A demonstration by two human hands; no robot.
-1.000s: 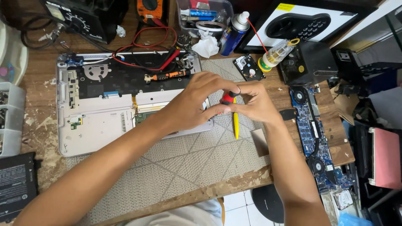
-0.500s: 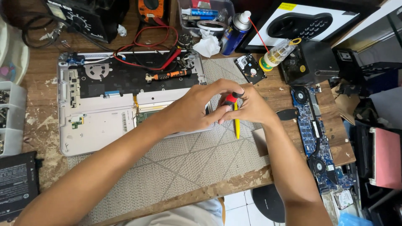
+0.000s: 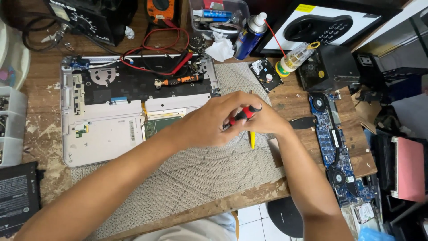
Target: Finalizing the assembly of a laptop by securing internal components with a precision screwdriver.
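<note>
Silver-white laptop base (image 3: 102, 138) lies opened on the grey woven mat (image 3: 196, 178), bottom cover already off: dark inner board area, flat fan and ribbon connectors exposed along the upper half, pale lower half bare. A red test lead (image 3: 154, 62) loops across the top edge, and a small orange-handled driver (image 3: 180, 81) rests on the dark section. Both hands meet just right of the base, over the mat. Left hand (image 3: 209, 125) curls around the shaft end of a red-and-black screwdriver (image 3: 244, 114), fingers closed; right hand (image 3: 267, 122) is wrapped on the handle, grip clamped. A yellow tool (image 3: 252, 139) pokes out below the hands, pointing down toward the mat; whether it is held or just lying there cannot be told. What the driver tip is working on is hidden by the fingers. Judging by the layout, teardown is well advanced: a blue circuit board (image 3: 332, 143) with two fans sits apart on the wooden table (image 3: 40, 134) to the right, and a bare hard drive (image 3: 265, 75) lies near the spray can (image 3: 249, 36). The base keeps some parts mounted, so more remains there. Black battery pack (image 3: 15, 196) sits at lower left.
</note>
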